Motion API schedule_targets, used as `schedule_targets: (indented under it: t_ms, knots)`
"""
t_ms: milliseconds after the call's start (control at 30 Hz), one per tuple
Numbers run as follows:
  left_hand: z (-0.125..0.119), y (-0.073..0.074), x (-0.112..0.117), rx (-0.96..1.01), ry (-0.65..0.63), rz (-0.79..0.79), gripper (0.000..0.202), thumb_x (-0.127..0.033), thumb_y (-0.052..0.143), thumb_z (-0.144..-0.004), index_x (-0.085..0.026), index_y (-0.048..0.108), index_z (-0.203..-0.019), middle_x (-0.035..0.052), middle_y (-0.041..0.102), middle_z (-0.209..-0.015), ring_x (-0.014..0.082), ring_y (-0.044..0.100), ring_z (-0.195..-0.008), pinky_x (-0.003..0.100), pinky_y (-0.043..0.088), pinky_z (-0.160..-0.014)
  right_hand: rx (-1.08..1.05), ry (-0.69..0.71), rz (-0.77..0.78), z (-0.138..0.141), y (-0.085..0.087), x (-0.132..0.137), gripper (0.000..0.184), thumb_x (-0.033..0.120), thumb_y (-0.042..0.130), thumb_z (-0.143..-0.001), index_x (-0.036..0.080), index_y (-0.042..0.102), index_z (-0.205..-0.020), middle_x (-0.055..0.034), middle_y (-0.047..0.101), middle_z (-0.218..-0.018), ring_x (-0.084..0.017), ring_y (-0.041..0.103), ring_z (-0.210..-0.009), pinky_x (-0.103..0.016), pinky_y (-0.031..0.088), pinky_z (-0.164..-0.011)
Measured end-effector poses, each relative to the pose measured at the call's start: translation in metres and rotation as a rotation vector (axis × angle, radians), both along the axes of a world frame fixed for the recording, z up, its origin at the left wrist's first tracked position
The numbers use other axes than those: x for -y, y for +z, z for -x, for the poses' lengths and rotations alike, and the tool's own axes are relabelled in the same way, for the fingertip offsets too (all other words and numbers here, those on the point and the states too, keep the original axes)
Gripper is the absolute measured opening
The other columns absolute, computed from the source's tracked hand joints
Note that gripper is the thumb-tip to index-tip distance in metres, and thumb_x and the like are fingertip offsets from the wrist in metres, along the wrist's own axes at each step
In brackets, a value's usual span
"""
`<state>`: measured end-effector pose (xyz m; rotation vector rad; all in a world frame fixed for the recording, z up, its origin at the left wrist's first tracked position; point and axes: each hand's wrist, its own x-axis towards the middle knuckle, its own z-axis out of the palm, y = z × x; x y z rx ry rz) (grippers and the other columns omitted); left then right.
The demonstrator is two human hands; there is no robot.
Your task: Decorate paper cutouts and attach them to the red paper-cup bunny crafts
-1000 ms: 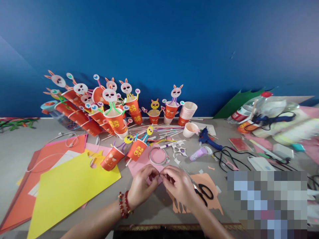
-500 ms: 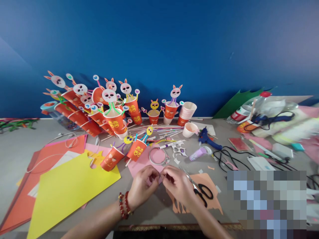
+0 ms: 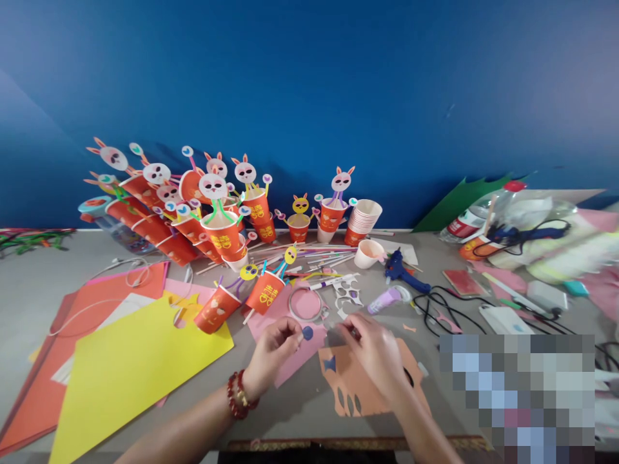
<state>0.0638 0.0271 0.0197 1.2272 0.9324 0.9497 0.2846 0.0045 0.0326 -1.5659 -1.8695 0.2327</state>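
Observation:
My left hand [image 3: 275, 345], with red bead bracelets at the wrist, pinches a small dark blue disc [image 3: 307, 332] at its fingertips, above pink paper [image 3: 294, 354]. My right hand [image 3: 370, 345] is apart from it, thumb and forefinger closed together. A pale bit shows near these fingertips, too small to make out. Beneath the right hand lies orange cut-out paper [image 3: 367, 393] with a blue scrap [image 3: 329, 364] on it. The scissors there are mostly hidden by that hand. Just beyond both hands sits a tape roll [image 3: 291, 303].
Red paper cups [image 3: 227, 238] with rabbit-faced figures stand at the back left. Yellow paper [image 3: 145, 367] covers the left side. On the right are a blue glue gun [image 3: 403, 270], a purple tube [image 3: 384, 299], black cables [image 3: 435, 306] and a bottle [image 3: 469, 219].
My hands have moved apart, the right one rightward over the scissors. The blue disc now shows at my left fingertips, and the blue scrap on the orange paper is uncovered.

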Motion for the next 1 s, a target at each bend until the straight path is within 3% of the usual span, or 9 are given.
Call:
schedule_targets:
  t_ms: [133, 433, 700, 767, 900, 1000]
  knots:
    - [-0.001, 0.0, -0.002, 0.076, -0.025, 0.123, 0.035, -0.05, 0.068, -0.078, -0.017, 0.056, -0.076, -0.0032, 0.05, -0.059, 0.0098, 0.043, -0.053, 0.023, 0.038, -0.055, -0.015, 0.088, -0.004, 0.005, 0.004, 0.005, 0.018, 0.011, 0.048, -0.091, 0.024, 0.062, -0.093, -0.0063, 0.068, -0.092, -0.021, 0.066, -0.08, -0.029, 0.05, -0.067]
    - [-0.001, 0.005, -0.001, 0.186, -0.045, 0.265, 0.032, -0.043, 0.074, -0.073, -0.016, 0.058, -0.074, -0.0042, 0.05, -0.059, 0.0085, 0.042, -0.053, 0.023, 0.037, -0.056, -0.059, 0.333, -0.084, 0.033, 0.01, 0.009, 0.024, 0.007, 0.052, -0.088, 0.024, 0.06, -0.102, -0.0073, 0.069, -0.097, -0.023, 0.066, -0.091, -0.034, 0.054, -0.079]
    - [0.001, 0.001, -0.002, 0.233, -0.045, 0.303, 0.028, -0.038, 0.076, -0.074, -0.015, 0.06, -0.075, -0.0037, 0.053, -0.059, 0.0079, 0.043, -0.053, 0.021, 0.035, -0.055, -0.112, 0.33, -0.081, 0.032, 0.008, 0.01, 0.019, 0.007, 0.045, -0.088, 0.023, 0.054, -0.083, -0.0037, 0.061, -0.077, -0.02, 0.059, -0.074, -0.031, 0.047, -0.067]
    - [0.0, 0.0, -0.002, 0.239, -0.044, 0.307, 0.028, -0.038, 0.076, -0.075, -0.015, 0.06, -0.075, -0.0038, 0.054, -0.059, 0.0076, 0.043, -0.053, 0.021, 0.034, -0.054, -0.111, 0.314, -0.07, 0.031, 0.009, 0.01, 0.018, 0.009, 0.044, -0.09, 0.023, 0.055, -0.085, -0.0022, 0.059, -0.071, -0.02, 0.057, -0.069, -0.031, 0.046, -0.064]
    - [0.0, 0.0, -0.002, 0.248, -0.044, 0.312, 0.029, -0.039, 0.077, -0.073, -0.015, 0.061, -0.075, -0.0043, 0.053, -0.058, 0.0076, 0.042, -0.053, 0.021, 0.035, -0.055, -0.088, 0.32, -0.071, 0.033, 0.007, 0.01, 0.018, 0.01, 0.051, -0.091, 0.023, 0.057, -0.102, -0.0051, 0.067, -0.085, -0.021, 0.062, -0.078, -0.033, 0.049, -0.072]
    - [0.0, 0.0, -0.001, 0.247, -0.047, 0.308, 0.028, -0.038, 0.077, -0.073, -0.015, 0.06, -0.075, -0.0039, 0.053, -0.059, 0.0081, 0.043, -0.054, 0.022, 0.036, -0.056, -0.06, 0.332, -0.095, 0.037, 0.004, 0.009, 0.022, 0.007, 0.052, -0.09, 0.024, 0.057, -0.104, -0.0063, 0.068, -0.091, -0.022, 0.063, -0.085, -0.034, 0.05, -0.075]
